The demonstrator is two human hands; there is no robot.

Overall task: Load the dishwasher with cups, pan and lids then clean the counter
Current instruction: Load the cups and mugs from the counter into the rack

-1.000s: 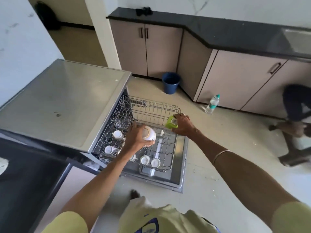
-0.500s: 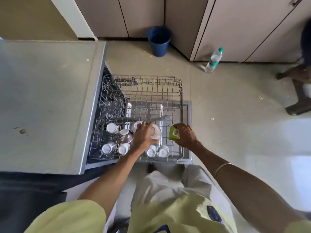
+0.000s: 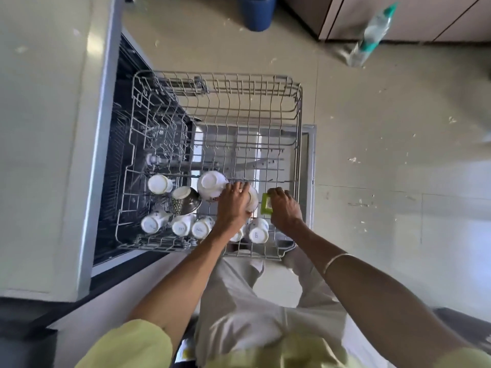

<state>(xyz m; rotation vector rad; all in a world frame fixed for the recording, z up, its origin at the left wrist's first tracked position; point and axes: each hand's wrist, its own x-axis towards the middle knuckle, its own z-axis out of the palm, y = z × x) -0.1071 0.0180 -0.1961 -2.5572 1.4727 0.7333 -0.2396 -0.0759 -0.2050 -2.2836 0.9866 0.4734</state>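
Note:
The dishwasher's wire rack is pulled out over the open door. Several white cups stand upside down along its near side, such as one at the left and one at the right. A steel bowl lies among them. My left hand grips a white cup low in the rack, next to another white cup. My right hand holds a green cup just right of it.
The dishwasher's grey top fills the left. A blue bucket stands on the floor beyond the rack. A plastic bottle lies on the floor by the cabinets at the upper right. My legs are just below the rack.
My head has tilted down, so the rack fills the view. Both hands have lowered with their cups into the near right part of the rack.

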